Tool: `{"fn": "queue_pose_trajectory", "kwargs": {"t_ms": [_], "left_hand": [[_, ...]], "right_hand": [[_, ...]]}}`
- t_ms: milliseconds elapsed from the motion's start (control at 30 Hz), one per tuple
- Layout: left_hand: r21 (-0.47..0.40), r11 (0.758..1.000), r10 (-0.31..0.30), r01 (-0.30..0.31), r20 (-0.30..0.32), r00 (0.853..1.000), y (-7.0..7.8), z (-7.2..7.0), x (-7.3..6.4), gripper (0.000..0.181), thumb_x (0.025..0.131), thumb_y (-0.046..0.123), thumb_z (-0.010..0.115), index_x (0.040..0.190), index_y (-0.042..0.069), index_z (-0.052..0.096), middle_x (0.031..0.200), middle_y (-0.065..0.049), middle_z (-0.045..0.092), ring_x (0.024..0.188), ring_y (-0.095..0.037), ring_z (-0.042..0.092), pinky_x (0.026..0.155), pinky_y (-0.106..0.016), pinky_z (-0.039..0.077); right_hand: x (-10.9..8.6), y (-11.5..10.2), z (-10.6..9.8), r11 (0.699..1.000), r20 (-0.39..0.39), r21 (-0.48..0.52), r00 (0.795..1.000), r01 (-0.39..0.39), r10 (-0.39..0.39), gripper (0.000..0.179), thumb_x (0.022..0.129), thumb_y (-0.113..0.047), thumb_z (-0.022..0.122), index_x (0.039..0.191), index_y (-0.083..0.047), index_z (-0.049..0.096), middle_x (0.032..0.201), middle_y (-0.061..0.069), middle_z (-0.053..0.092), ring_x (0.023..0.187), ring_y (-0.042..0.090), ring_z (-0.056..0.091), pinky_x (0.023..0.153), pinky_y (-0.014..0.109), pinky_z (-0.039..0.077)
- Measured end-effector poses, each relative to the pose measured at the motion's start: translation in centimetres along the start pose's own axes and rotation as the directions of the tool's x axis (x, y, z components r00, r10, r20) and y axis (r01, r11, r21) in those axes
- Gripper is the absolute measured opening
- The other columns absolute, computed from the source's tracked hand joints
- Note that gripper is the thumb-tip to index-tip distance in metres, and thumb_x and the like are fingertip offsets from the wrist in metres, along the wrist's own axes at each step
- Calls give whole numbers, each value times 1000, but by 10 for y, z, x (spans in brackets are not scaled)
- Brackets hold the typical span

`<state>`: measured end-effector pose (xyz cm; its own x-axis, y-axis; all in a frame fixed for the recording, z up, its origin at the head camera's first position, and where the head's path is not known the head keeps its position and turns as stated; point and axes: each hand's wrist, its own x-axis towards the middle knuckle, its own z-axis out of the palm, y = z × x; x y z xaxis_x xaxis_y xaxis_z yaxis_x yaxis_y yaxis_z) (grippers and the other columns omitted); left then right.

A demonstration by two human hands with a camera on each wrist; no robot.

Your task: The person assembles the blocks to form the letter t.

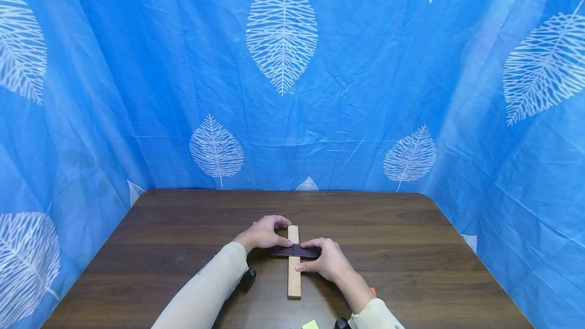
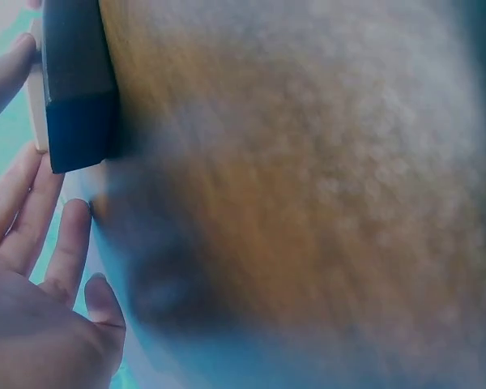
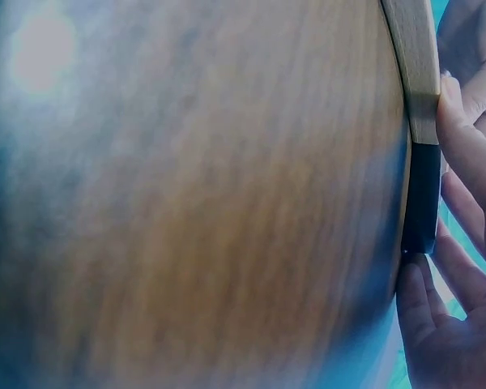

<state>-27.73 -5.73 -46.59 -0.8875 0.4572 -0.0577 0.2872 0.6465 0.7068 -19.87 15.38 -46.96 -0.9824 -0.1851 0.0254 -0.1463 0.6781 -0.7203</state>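
Two pale wooden blocks and two dark blocks lie as a cross on the table in the head view. The far pale block (image 1: pixel 293 234) and near pale block (image 1: pixel 294 281) run lengthwise; the left dark block (image 1: pixel 280 251) and right dark block (image 1: pixel 309 252) run crosswise. My left hand (image 1: pixel 264 232) has its thumb at the crossing and a finger by the far pale block's end. From the right, my right hand (image 1: pixel 332 261) touches near the crossing with its index finger and the near pale block's side with its thumb. Both wrist views show mostly straight, spread fingers.
The brown wood-grain table (image 1: pixel 183 227) is bounded by a blue curtain (image 1: pixel 343 90) with white leaf prints. A yellow-green piece (image 1: pixel 311 325) sits at the bottom edge. Behind the right wrist shows a small orange thing (image 1: pixel 373 291).
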Motion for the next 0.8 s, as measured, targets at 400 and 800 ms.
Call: {"fn": "queue_pose_trajectory", "kwargs": {"t_ms": [400,800], "left_hand": [[-29,1000,3,-3,5,1000,-1,2,-2,53,82,31,85,128,12,66,125,-6,64,124,-31,54,105,-58,36],[26,1000,4,-4,-17,1000,5,5,-4,46,87,31,80,127,11,67,124,-5,65,128,-34,47,108,-69,20]], "right_hand": [[1,2,0,1000,4,21,1000,10,-10,50,65,-28,97,109,-12,78,112,9,71,112,32,61,96,51,47],[1,2,0,1000,5,23,1000,5,-5,51,65,-28,97,110,-11,78,113,10,70,113,33,61,97,51,46]]}}
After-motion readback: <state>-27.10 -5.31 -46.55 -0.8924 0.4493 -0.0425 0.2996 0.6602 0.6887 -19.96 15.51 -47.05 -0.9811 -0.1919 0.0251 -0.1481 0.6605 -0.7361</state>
